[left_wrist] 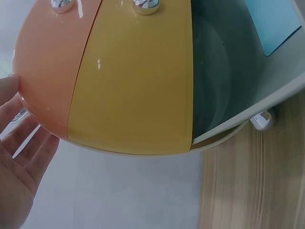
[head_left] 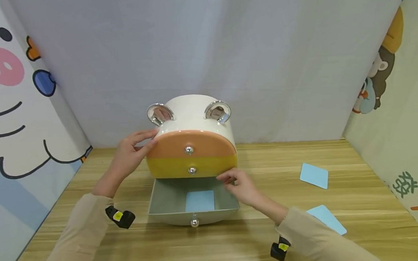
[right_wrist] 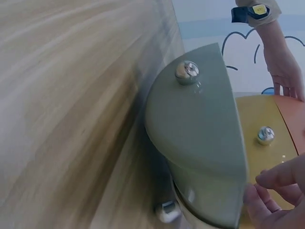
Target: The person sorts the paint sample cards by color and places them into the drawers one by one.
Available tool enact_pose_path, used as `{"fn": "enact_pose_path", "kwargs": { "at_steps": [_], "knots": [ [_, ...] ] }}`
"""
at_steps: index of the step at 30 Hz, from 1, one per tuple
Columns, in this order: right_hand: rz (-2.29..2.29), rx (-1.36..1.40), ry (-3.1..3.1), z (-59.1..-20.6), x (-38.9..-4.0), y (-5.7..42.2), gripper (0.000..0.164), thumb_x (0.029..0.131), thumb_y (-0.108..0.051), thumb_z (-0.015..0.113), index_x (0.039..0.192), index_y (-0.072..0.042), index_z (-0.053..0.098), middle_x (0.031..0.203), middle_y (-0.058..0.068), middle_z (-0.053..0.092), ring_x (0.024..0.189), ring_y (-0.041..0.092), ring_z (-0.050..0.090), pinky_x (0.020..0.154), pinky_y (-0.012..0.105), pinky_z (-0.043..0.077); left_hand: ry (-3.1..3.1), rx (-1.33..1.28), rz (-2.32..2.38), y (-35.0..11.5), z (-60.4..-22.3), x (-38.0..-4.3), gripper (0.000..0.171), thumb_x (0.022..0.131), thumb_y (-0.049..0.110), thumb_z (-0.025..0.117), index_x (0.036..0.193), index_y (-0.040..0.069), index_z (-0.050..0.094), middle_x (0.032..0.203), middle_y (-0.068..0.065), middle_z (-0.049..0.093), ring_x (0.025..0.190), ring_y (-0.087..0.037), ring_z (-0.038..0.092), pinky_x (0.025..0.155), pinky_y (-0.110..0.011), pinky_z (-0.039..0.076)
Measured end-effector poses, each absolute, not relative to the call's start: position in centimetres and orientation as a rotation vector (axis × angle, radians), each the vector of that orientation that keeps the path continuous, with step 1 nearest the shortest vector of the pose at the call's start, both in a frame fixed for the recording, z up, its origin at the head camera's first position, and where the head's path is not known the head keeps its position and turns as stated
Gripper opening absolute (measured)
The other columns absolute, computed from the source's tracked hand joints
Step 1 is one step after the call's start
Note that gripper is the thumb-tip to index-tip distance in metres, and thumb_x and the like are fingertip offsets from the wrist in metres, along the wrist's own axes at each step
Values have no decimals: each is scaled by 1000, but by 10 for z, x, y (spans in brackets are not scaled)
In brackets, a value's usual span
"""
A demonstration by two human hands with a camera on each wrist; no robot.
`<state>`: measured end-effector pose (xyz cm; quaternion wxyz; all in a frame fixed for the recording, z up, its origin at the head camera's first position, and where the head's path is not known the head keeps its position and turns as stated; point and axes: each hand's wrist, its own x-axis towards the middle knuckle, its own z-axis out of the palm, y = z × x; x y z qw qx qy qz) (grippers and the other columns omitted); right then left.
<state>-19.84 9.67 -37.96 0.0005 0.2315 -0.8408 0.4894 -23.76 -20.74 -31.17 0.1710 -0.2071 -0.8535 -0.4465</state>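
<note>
A small cabinet [head_left: 193, 111] with a white shell and two silver ears stands on the table. Its orange drawer [head_left: 170, 145] and yellow drawer [head_left: 168, 167] are closed; the grey-green bottom drawer [head_left: 164, 217] is pulled out. Inside that one lies a light-blue card [head_left: 199, 201]. My left hand [head_left: 129, 153] rests against the cabinet's upper left side, thumb at the orange front's edge and fingers extended along the shell. At the grey-green drawer's right rim, my right hand [head_left: 243, 188] has loosely bent fingers [right_wrist: 276, 176] beside the yellow front, with nothing seen held.
Two more light-blue cards lie on the table [head_left: 266, 238] to the right: one card [head_left: 314, 176] farther back, the other card [head_left: 327, 219] partly behind the right sleeve. A grey curtain [head_left: 280, 62] hangs behind the cabinet. Printed panels stand at both sides.
</note>
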Motion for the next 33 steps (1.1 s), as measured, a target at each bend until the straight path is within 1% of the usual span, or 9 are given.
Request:
{"fn": "enact_pose_path", "kwargs": {
  "at_steps": [3,7,14,17,19,23,26,30,33],
  "knots": [
    [1543,704,-2649,-373,-199,110,23,80,12,55,101,8,64,99,22,61,85,29,59,70,30,53,-2429,-590,-1263,-208,-312,-238,33,89,12,59,121,3,59,122,-15,55,115,-29,48,82,-41,50],
    [1510,635,-2680,-363,-199,134,26,81,6,59,106,7,62,99,19,62,87,27,59,71,31,53,-2430,-597,-1268,-208,-312,-237,33,89,13,59,121,4,59,121,-14,55,115,-28,48,82,-41,50],
    [1461,394,-2857,-355,-195,199,44,85,-16,63,124,2,52,109,15,55,96,26,55,76,33,51,-2421,-600,-1285,-208,-312,-237,32,89,15,58,120,5,60,120,-12,56,114,-26,49,82,-40,50],
    [1408,299,-2928,-359,-190,225,54,86,-25,63,129,3,46,111,16,53,98,26,53,77,34,50,-2426,-598,-1271,-209,-313,-239,33,90,16,58,121,4,60,121,-12,56,115,-26,49,82,-41,51],
    [1356,245,-2966,-364,-185,241,58,85,-28,63,130,5,44,112,19,51,99,28,53,76,35,51,-2427,-600,-1264,-210,-314,-240,34,90,18,58,121,4,59,121,-12,55,115,-26,48,82,-41,51],
    [1247,147,-3041,-376,-175,269,67,84,-33,64,130,9,39,114,25,47,98,31,49,71,34,49,-2428,-603,-1256,-210,-314,-239,34,90,19,58,121,3,59,122,-11,55,115,-26,48,81,-41,51],
    [1127,113,-3087,-385,-167,287,73,82,-35,65,128,14,37,114,31,46,99,36,48,70,38,49,-2433,-602,-1254,-209,-314,-239,35,90,20,58,121,3,59,121,-12,55,115,-26,48,82,-41,51],
    [909,120,-3137,-399,-156,304,79,77,-38,69,122,20,40,110,35,51,100,43,50,75,48,50,-2440,-586,-1261,-209,-314,-238,35,90,19,58,121,3,59,121,-12,55,114,-26,49,82,-40,51],
    [770,115,-3171,-409,-148,311,83,73,-40,72,117,23,42,106,36,53,99,46,51,77,50,49,-2437,-578,-1263,-208,-313,-238,34,90,18,58,121,4,59,121,-12,56,114,-25,49,82,-39,50]
  ]
}}
